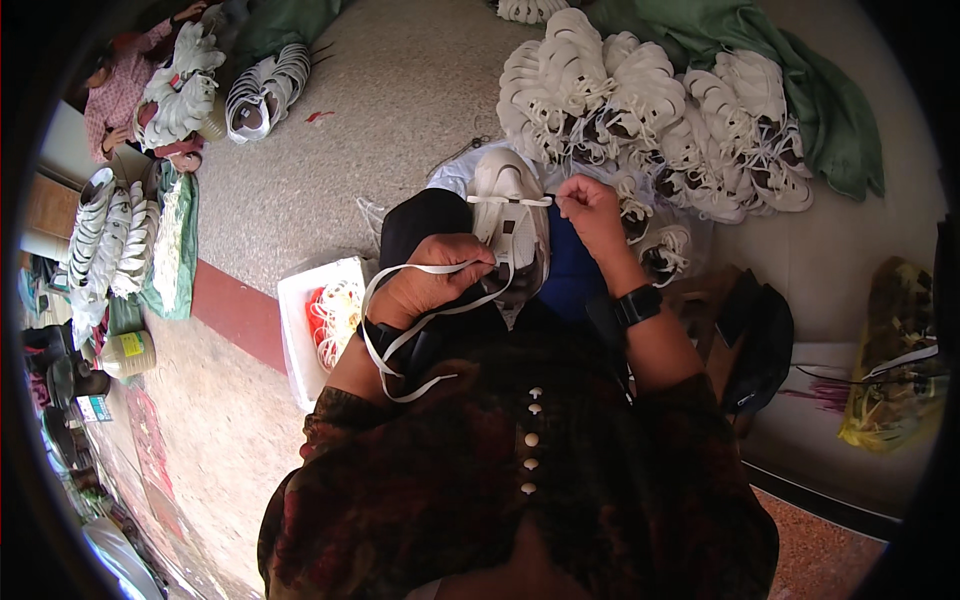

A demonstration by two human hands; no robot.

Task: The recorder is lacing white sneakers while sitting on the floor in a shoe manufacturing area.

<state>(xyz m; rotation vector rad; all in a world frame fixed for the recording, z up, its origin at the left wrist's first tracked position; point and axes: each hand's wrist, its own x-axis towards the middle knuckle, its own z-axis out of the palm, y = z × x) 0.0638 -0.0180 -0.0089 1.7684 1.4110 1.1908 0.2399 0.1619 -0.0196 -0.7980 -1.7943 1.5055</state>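
Note:
A white sneaker upper [500, 177] rests on my lap between my hands, its toe pointing away from me. One stretch of white shoelace [520, 201] crosses near its toe, toward my right hand. My right hand [592, 212] is closed in a pinch at that lace's right end, where something small and dark shows at the fingertips. Left of the shoe, my left hand [435, 278] pinches the lace near the shoe opening. From there a long loose length loops over my left wrist and ends against my shirt.
Far right, strings of white shoe uppers [600, 90] lie heaped beside a green cloth [830, 130]. An open white box [300, 330] of laces stands at my left. Another person [125, 95] sits far left among more uppers [110, 235]. A yellow plastic bag [885, 370] lies right.

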